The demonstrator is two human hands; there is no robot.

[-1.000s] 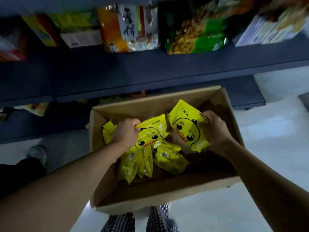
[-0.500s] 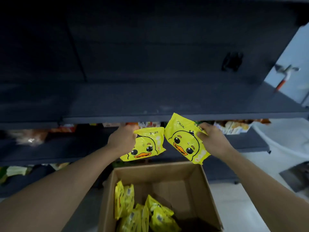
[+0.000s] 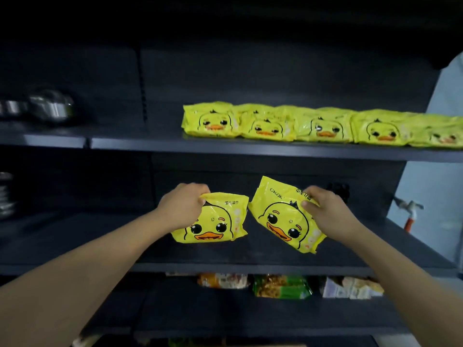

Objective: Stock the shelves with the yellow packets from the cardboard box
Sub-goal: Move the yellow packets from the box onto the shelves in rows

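Observation:
My left hand (image 3: 184, 205) pinches the top edge of a yellow duck-face packet (image 3: 213, 221), which hangs upright over the middle shelf (image 3: 225, 259). My right hand (image 3: 328, 209) grips the upper right corner of a second yellow packet (image 3: 283, 219), tilted and held beside the first. The two packets nearly touch. On the upper shelf (image 3: 250, 146), several more yellow duck packets (image 3: 318, 127) stand in a row reaching to the right edge. The cardboard box is out of view.
Metal pots (image 3: 47, 106) sit at the far left of the upper shelf, and stacked metal ware (image 3: 5, 194) lies below them. Green and orange snack bags (image 3: 280, 286) fill the lower shelf. A tap with an orange pipe (image 3: 409, 214) is on the right wall.
Both hands lifted their packets out of the box and up to the middle shelf. My view rose with them, so the box dropped out of sight and the stocked upper shelf appeared.

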